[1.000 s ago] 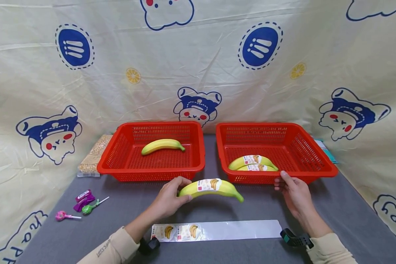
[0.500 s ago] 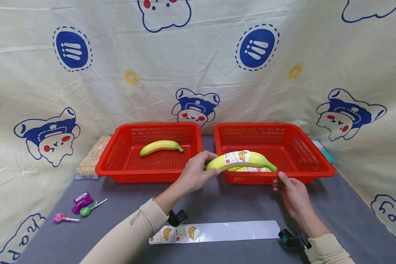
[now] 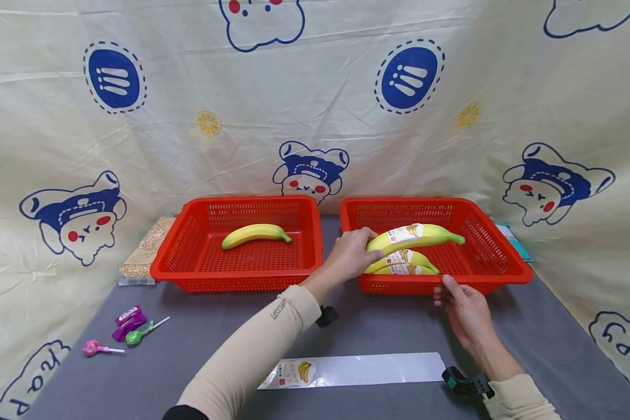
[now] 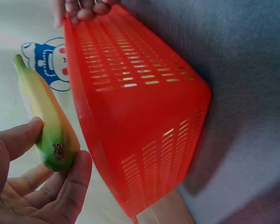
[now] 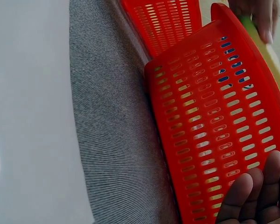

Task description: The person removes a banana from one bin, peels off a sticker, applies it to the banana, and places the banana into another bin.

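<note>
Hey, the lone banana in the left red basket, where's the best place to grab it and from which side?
Probably from above, round the middle of the lone banana. It lies flat and by itself on the floor of the left basket, arched side toward the back, with open space around it. The basket walls block a low sideways reach, and the thick middle gives a steadier grip than the tapering ends.

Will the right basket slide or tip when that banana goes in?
Probably neither: the right hand touches the right basket's front rim. It looks like light, thin slotted plastic, so unheld it might scoot. The banana in the left hand seems firm.
</note>
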Demonstrator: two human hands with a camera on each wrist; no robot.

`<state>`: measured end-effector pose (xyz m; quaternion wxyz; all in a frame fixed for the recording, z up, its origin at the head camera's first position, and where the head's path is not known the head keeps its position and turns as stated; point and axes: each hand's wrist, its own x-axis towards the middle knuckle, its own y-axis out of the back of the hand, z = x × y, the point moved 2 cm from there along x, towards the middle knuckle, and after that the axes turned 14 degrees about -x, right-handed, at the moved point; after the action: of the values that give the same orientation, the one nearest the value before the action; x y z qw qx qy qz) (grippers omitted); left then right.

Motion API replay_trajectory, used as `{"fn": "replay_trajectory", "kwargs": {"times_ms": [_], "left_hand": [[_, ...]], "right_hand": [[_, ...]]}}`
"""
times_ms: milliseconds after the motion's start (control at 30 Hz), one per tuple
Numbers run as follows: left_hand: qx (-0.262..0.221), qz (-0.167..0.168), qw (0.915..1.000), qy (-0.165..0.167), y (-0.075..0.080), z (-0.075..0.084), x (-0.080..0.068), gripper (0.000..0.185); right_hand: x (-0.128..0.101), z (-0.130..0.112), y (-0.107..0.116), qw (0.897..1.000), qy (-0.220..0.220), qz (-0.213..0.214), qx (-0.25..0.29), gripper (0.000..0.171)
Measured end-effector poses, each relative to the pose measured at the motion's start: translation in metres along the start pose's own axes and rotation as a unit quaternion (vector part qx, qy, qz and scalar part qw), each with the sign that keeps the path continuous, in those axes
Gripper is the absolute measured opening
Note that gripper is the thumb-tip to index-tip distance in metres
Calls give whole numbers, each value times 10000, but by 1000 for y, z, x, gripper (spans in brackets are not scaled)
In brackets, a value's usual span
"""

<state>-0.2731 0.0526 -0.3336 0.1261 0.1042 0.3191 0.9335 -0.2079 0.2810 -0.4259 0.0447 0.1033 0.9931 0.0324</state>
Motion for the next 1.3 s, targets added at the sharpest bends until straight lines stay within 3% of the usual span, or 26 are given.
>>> {"fn": "replay_trajectory", "kwargs": {"times_ms": [167, 333, 600, 1033, 1300], "left_hand": [[641, -34, 9979, -66, -16, 4, 14, 38], [1372, -79, 9902, -257, -30, 5, 25, 34], [2046, -198, 9785, -141, -45, 0, 30, 34], [2427, -442, 9674, 576, -50, 5, 33, 39], [2441, -571, 9656, 686, -51, 4, 34, 40]], "right_hand": [[0, 1, -1, 10000, 18, -19, -16, 27], [0, 2, -1, 10000, 33, -23, 45, 27], [0, 3, 0, 9999, 72, -38, 60, 26], [1, 3, 1, 9998, 160, -17, 90, 27], [1, 3, 0, 9998, 156, -8, 99, 25]]}}
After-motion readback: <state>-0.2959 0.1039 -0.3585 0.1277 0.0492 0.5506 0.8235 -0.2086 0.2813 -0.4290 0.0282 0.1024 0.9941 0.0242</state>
